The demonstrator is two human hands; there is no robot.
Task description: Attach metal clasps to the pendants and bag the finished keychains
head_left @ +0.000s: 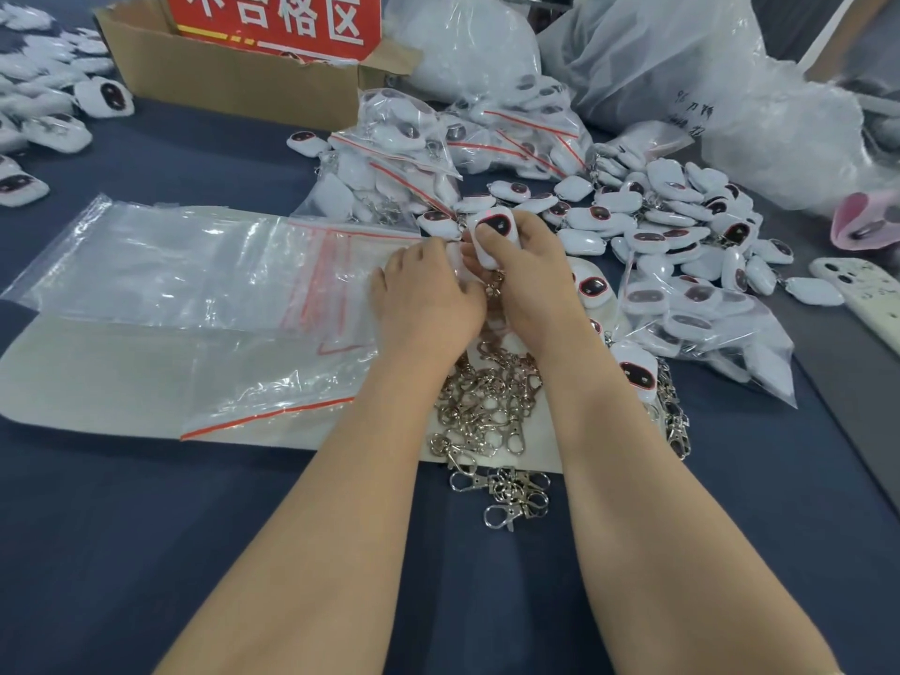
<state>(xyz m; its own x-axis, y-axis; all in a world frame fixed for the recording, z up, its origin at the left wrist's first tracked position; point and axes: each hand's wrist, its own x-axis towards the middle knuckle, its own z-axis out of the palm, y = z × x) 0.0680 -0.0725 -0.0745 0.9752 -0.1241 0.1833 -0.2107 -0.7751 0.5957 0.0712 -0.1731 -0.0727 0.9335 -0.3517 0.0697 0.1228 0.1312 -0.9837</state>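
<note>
**Colour key.** Tablecloth: plain dark navy. Pendants, heaped from 1 to 3 o'clock: glossy white, each with a black oval face ringed in red. The pendant at centre is alike. Clasps, 6 o'clock: bright silver. Bags, 9 o'clock: clear, with a thin red seal stripe. Mat, 8 o'clock: off-white. Box, 11 o'clock: brown cardboard. Sign, 12 o'clock: red with white characters. At 3 o'clock: a pink object and a cream phone case speckled black.

White characters "不合格区", cut off at the top, are printed on a red sign in the box at the table's far edge. Dark handwriting on a bag at the far right cannot be read.
</note>
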